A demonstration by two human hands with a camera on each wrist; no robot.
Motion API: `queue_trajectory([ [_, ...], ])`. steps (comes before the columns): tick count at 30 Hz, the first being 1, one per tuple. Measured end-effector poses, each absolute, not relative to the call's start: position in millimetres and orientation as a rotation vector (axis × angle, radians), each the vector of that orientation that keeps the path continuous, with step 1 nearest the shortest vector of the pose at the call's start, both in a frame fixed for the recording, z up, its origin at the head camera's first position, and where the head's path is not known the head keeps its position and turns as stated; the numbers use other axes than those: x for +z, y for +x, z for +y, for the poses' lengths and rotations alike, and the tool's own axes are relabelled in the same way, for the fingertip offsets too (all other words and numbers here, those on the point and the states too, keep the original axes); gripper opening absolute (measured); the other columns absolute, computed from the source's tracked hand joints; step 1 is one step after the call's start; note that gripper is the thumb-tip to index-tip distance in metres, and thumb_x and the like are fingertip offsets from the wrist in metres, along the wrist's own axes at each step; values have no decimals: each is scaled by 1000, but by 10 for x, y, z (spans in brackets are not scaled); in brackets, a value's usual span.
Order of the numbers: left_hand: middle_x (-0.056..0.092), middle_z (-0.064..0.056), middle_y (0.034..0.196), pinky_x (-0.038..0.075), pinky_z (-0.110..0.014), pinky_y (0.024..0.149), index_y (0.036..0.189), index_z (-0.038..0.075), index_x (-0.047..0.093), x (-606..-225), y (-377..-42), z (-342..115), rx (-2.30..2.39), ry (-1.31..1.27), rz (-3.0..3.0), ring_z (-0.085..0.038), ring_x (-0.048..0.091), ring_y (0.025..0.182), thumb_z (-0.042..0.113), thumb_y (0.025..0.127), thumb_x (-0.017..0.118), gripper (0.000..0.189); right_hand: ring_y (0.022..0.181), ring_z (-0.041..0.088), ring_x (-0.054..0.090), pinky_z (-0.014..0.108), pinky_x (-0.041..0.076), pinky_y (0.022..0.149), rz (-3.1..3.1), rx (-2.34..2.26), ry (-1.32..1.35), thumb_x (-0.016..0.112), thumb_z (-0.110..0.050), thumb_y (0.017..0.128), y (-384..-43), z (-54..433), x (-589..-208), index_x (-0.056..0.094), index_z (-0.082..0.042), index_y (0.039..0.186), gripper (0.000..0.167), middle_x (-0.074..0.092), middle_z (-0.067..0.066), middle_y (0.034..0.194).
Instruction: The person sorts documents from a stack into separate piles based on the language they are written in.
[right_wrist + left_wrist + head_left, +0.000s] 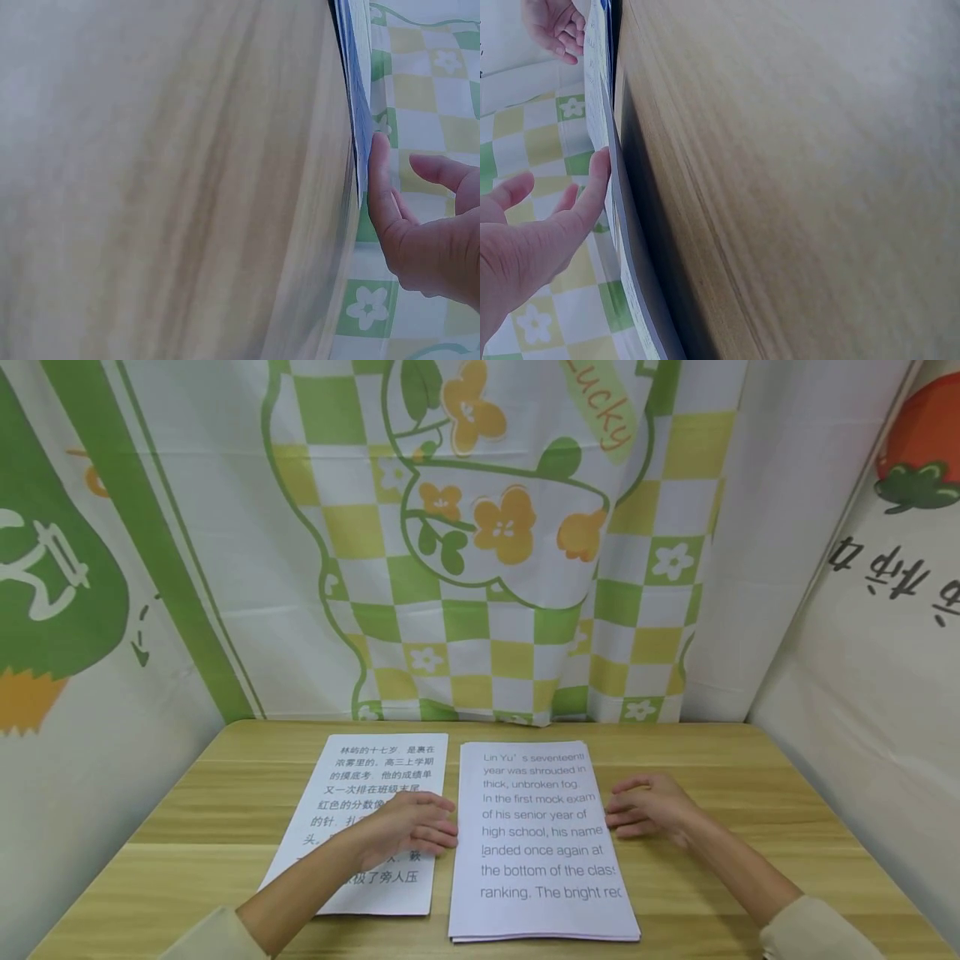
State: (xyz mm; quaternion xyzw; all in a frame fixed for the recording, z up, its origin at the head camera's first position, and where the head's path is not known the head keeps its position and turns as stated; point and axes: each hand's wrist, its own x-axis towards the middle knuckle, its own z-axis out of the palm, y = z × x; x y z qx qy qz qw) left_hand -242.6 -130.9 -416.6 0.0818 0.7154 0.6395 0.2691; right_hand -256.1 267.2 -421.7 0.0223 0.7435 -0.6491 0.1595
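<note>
A stack of white sheets printed in large English text [540,914] lies on the table between the two hands, its lower sheets peeking out at the near edge. To its left is a second stack with Chinese text [390,768]. My left hand [408,827] reaches over the Chinese stack and covers some of its lines, fingertips close to the English stack's left edge. In the left wrist view, a finger [596,180] meets the paper surface. On the other side, my right hand [651,808] has its loosely bent fingers right at the English stack's right edge.
The wooden table [750,793] carries both stacks side by side, with a narrow strip of wood between them. A curtain with green and yellow checks [487,643] hangs behind the table's far edge. Printed cloth walls [862,668] close in on both sides.
</note>
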Motion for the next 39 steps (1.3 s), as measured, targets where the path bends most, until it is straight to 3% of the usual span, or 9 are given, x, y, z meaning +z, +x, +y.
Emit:
queue_trajectory([
  [10, 69, -27, 119, 62, -44, 94, 141, -15, 45, -4155, -2444, -1299, 1723, 232, 1919, -38, 71, 109, 14, 104, 56, 49, 80, 18, 72, 34, 66, 73, 2147, -1772, -171, 66, 3, 94, -2552, 2617, -4211, 44, 25, 132, 49, 76, 17, 98],
  [22, 65, -26, 123, 63, -41, 89, 140, -13, 48, -4150, -2435, -1269, 1724, 156, 1987, -34, 72, 105, 13, 100, 60, 49, 89, 21, 68, 33, 64, 73, 2073, -1721, -334, 55, 5, 100, -2543, 2594, -4211, 52, 13, 124, 25, 65, 10, 98],
  [26, 66, -23, 119, 64, -41, 86, 141, -13, 48, -4156, -2441, -1243, 1719, 114, 2036, -32, 73, 101, 11, 99, 60, 50, 91, 23, 69, 35, 64, 77, 2023, -1758, -347, 51, 5, 102, -2549, 2616, -4206, 51, 8, 120, 18, 65, 11, 102],
  [32, 73, -17, 103, 65, -39, 80, 139, -13, 50, -4192, -2458, -1225, 1695, 152, 2097, -26, 74, 89, 8, 98, 63, 48, 92, 25, 69, 38, 65, 78, 2004, -1782, -338, 52, 5, 102, -2548, 2611, -4206, 51, 10, 121, 20, 65, 13, 104],
  [39, 71, -14, 89, 66, -35, 69, 121, -12, 59, -4216, -2469, -1182, 1766, 159, 2090, -20, 71, 70, 2, 94, 68, 31, 93, 25, 70, 36, 65, 77, 1998, -1781, -308, 56, 3, 101, -2524, 2600, -4200, 51, 11, 124, 26, 66, 14, 105],
])
